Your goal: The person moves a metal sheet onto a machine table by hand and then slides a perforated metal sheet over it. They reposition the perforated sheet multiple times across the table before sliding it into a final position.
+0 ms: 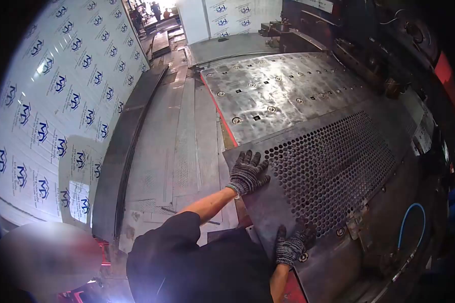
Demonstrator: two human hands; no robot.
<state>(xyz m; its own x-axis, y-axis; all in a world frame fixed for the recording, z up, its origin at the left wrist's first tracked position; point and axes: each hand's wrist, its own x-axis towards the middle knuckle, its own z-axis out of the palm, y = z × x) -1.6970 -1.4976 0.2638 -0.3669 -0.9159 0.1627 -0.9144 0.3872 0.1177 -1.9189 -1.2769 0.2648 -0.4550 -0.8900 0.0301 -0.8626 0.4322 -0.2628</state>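
A dark perforated metal sheet (258,202), with a field of round holes and a plain border, lies on the machine's bed. My left hand (248,172), in a grey striped knit glove, rests flat on the plain border by the sheet's left corner, its fingers spread. Closer to my body, my right hand (291,244) wears a similar glove with dark fingertips and lies on the sheet's near part. Its thumb stands apart from the fingers, which are partly lost against the dark holes. Neither hand visibly grips an edge.
Beyond the sheet extends a worn steel table (283,83) with bolts and a red side edge. Dark machinery (359,45) stands at the right, near a blue hose (402,222). Long metal strips (131,146) lean along the printed white wall panels (60,126). A blurred rounded shape (50,260) is at lower left.
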